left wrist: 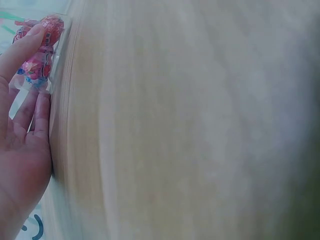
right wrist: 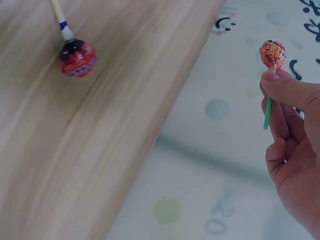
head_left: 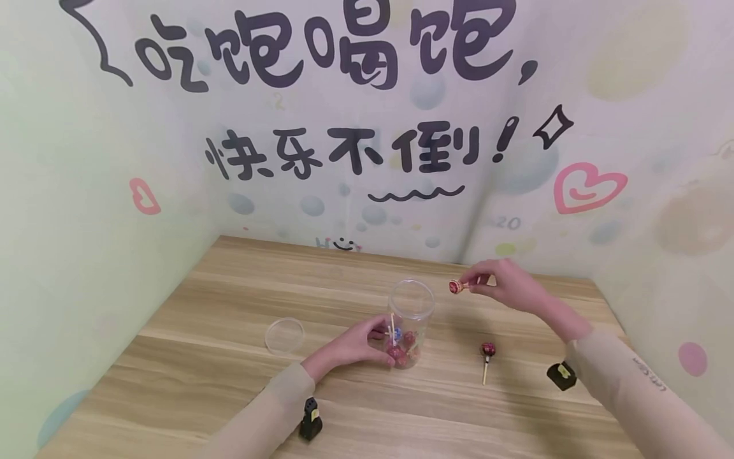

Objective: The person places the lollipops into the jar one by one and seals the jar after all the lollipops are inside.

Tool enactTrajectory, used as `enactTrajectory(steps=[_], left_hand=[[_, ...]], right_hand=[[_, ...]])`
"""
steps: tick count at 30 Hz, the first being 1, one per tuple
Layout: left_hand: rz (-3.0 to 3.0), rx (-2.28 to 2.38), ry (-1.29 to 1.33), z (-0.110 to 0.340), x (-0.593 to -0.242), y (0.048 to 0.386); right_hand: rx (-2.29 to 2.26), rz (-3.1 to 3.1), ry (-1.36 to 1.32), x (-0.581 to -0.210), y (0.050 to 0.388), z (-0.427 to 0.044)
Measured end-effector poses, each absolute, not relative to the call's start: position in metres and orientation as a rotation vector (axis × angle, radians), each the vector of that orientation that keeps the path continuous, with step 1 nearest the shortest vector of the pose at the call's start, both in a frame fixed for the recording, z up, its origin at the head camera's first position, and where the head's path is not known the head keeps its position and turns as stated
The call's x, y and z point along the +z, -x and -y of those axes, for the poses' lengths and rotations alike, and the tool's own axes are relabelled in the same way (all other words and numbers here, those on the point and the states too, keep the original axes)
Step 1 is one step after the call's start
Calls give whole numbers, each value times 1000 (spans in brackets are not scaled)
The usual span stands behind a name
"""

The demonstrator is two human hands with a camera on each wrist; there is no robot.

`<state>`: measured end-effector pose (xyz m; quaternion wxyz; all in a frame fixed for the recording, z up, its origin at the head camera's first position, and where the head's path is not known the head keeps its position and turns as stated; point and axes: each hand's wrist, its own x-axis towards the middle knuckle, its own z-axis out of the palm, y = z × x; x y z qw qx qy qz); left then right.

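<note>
A clear plastic jar [head_left: 414, 313] stands upright on the table with several wrapped lollipops [head_left: 404, 347] inside. My left hand [head_left: 352, 344] holds the jar low on its left side, thumb and fingers around the wall. In the left wrist view, the red and pink wrappers [left wrist: 40, 62] show through the jar beside the thumb. Up and to the right of the jar's mouth, my right hand [head_left: 507, 284] pinches a lollipop [head_left: 455, 287] just below its head. Its wrapper is orange-red and its stick green, as the right wrist view shows [right wrist: 273, 54].
Another lollipop, dark red [head_left: 488, 349], lies on the wooden table [head_left: 229, 306] right of the jar, stick toward me. A round clear lid [head_left: 285, 336] lies to the jar's left. Behind the table rises a wall [head_left: 321, 210] with black lettering.
</note>
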<state>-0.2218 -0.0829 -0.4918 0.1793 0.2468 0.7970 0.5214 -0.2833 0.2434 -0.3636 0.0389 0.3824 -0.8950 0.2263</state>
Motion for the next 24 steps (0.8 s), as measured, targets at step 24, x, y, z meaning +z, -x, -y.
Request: enactTrajectory(steps=[24], left_hand=[[-2255, 1468, -721, 83, -493, 223]], right_hand=[[699, 2784, -1274, -287, 255, -184]])
